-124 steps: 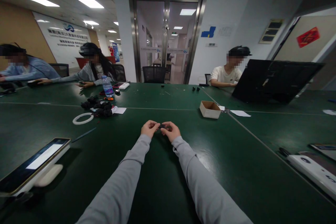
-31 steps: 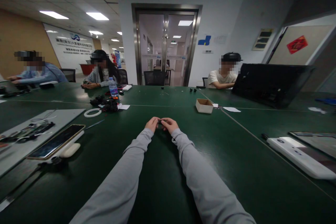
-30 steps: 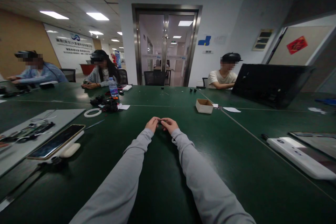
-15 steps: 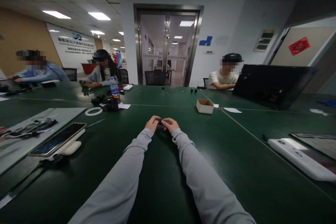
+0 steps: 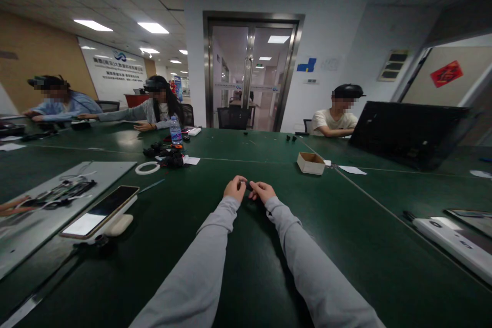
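Both my hands meet above the green table [image 5: 246, 256], with fingertips nearly touching. A small black piece [image 5: 249, 186] sits between them, mostly covered by fingers; its kind is too small to make out. My left hand [image 5: 234, 189] is closed, thumb and index finger pinching at the piece's left side. From the other side, my right hand [image 5: 263, 192] pinches the piece between thumb and fingers. Beyond my hands, to the right, stands an open cardboard box [image 5: 310, 166].
At left lie a phone [image 5: 102, 210], a white case [image 5: 119, 225], a roll of white tape [image 5: 147, 168], a grey board [image 5: 115, 169] with cables, and black parts [image 5: 169, 156] by a water bottle [image 5: 176, 132]. A monitor [image 5: 407, 133] and white device [image 5: 453, 238] are at right. People sit across the table.
The view has shifted, so most things appear further right and slightly lower. My hands stay together around the small black piece. A person across the table has stretched an arm out sideways.
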A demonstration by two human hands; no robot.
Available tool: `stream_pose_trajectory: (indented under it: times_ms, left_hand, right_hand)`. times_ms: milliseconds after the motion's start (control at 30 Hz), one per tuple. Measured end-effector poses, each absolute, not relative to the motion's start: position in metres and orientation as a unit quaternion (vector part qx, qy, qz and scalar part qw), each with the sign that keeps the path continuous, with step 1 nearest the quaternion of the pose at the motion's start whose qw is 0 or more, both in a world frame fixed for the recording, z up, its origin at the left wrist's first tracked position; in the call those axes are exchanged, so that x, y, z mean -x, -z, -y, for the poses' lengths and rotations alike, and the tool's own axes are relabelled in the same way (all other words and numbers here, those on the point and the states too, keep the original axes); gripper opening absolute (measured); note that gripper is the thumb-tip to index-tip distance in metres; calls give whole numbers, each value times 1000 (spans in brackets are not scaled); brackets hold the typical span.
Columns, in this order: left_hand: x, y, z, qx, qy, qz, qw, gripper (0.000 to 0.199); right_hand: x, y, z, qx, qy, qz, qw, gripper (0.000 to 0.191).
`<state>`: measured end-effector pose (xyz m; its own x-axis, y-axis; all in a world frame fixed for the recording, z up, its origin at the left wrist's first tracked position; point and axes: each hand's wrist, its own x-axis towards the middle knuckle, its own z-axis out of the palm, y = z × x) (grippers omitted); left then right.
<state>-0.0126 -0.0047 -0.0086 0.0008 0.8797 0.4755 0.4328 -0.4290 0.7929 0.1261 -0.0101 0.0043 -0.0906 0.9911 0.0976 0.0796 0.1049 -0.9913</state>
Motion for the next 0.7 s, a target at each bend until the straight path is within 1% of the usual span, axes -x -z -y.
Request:
stream_pose_trajectory:
  times_ms: [300,500,633,700]
  left_hand:
    - [11,8,-4,-633,-544,-480,270,22]
    - [10,14,-12,-601,-555,-489,303,24]
    - [6,18,-15,-588,-564,-480,326,22]
    - [4,17,-15,-577,-566,-477,344,21]
  right_hand:
    - [-119,4,2,483,-482,510,524,24]
    - [-114,10,-1,468,-485,492,550,27]
    - [-116,6,2,468,-491,481,555,32]
    - [-118,4,3,463,-502,475,555,30]
